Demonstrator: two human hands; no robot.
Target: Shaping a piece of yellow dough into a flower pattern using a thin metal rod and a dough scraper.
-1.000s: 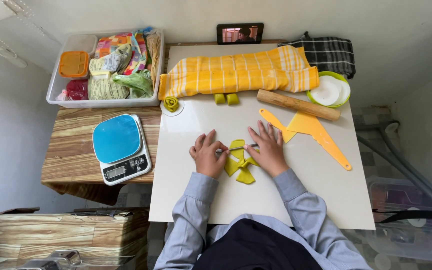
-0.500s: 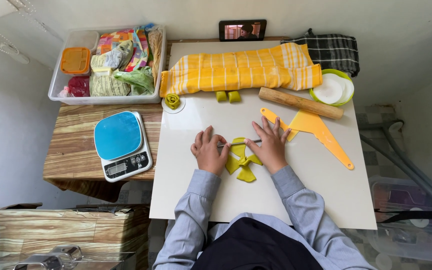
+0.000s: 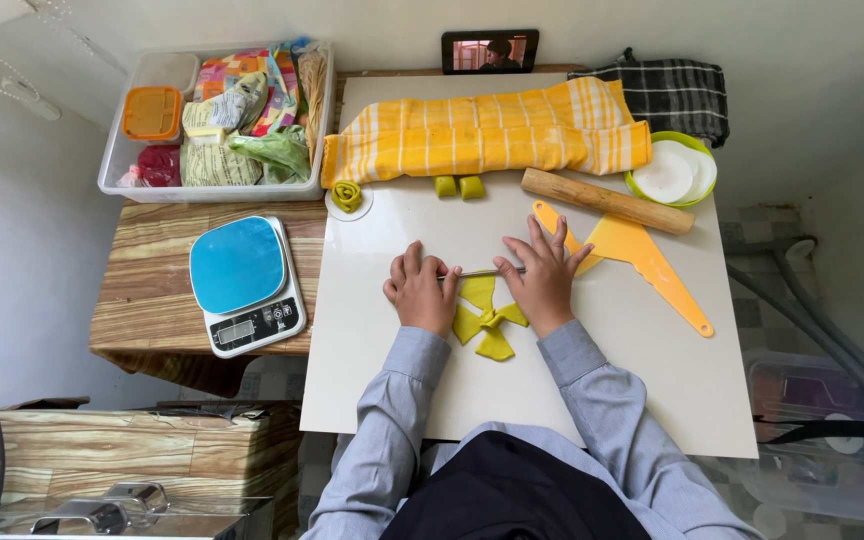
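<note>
Viewed from above, left to right: the left hand (image 3: 420, 292), fingers curled, pinches one end of a thin grey metal rod (image 3: 487, 272) that lies crosswise on the white work board (image 3: 392, 380). The right hand (image 3: 544, 275), fingers spread and flat, presses down on the rod's other end without closing round it. Just below the rod, between both wrists and about equally near each hand, lies the yellow-green pinwheel-shaped piece of dough (image 3: 487, 320), its flat lobes radiating from a pinched centre; its upper lobe appears to touch the rod.
</note>
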